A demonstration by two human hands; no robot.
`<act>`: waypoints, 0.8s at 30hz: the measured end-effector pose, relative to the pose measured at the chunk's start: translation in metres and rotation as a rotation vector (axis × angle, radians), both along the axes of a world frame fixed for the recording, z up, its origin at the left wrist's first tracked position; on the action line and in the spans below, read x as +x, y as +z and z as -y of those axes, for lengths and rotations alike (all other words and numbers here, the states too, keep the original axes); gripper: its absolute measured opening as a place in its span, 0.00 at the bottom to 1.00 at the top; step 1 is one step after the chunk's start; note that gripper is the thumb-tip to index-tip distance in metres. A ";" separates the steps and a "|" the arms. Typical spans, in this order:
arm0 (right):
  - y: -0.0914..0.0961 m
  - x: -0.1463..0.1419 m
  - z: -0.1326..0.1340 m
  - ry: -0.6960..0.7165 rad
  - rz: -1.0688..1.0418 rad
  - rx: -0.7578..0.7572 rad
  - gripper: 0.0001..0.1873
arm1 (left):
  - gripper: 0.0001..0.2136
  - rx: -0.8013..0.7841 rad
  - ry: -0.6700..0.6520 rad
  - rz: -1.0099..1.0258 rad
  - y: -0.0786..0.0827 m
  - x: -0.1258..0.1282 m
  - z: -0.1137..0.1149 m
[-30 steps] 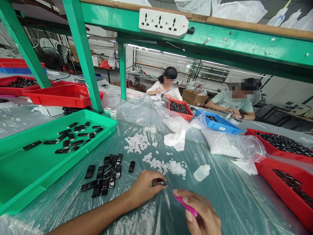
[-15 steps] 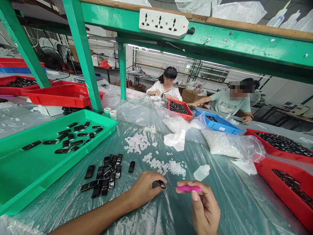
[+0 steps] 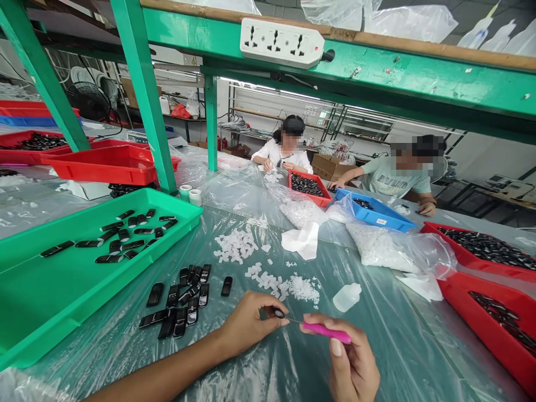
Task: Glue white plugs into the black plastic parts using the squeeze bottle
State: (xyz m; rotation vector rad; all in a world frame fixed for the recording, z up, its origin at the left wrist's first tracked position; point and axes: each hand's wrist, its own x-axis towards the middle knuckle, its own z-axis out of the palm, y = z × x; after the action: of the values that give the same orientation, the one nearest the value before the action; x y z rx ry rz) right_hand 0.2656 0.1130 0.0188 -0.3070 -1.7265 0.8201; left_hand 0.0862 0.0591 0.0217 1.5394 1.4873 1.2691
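Observation:
My left hand (image 3: 247, 322) is closed, pinching a small black part (image 3: 278, 313) between thumb and fingers above the plastic-covered table. My right hand (image 3: 352, 363) grips a pink-handled tool (image 3: 330, 333), whose thin metal tip touches the black part. Several black parts (image 3: 180, 301) lie loose just left of my left hand. Heaps of small white pieces (image 3: 288, 286) lie just beyond my hands. A small white bottle (image 3: 347, 296) lies to the right of them.
A green tray (image 3: 50, 290) with several black parts is at the left. Red trays (image 3: 489, 312) of black parts are at the right, a blue tray (image 3: 377, 215) and bags of white pieces (image 3: 377, 245) farther back. Two other people work across the table. Green frame posts (image 3: 144, 95) stand at the left.
My right hand swung the pink tool from a steep slant to nearly level, keeping the tip at the black part. The person at the far right moved an arm.

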 end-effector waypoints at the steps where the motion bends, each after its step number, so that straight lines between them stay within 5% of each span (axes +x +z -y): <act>1: 0.000 0.000 0.000 -0.001 -0.003 0.025 0.11 | 0.05 -0.002 0.006 0.011 0.000 0.000 0.000; 24: 0.002 0.010 0.001 -0.037 0.131 0.312 0.12 | 0.05 0.028 0.049 0.048 0.001 0.000 0.000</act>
State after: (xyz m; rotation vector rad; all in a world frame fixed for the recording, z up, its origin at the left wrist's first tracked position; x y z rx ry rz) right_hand 0.2753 0.1125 0.0211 -0.1834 -1.9342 0.5023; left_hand 0.0860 0.0594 0.0223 1.4881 1.4901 1.3510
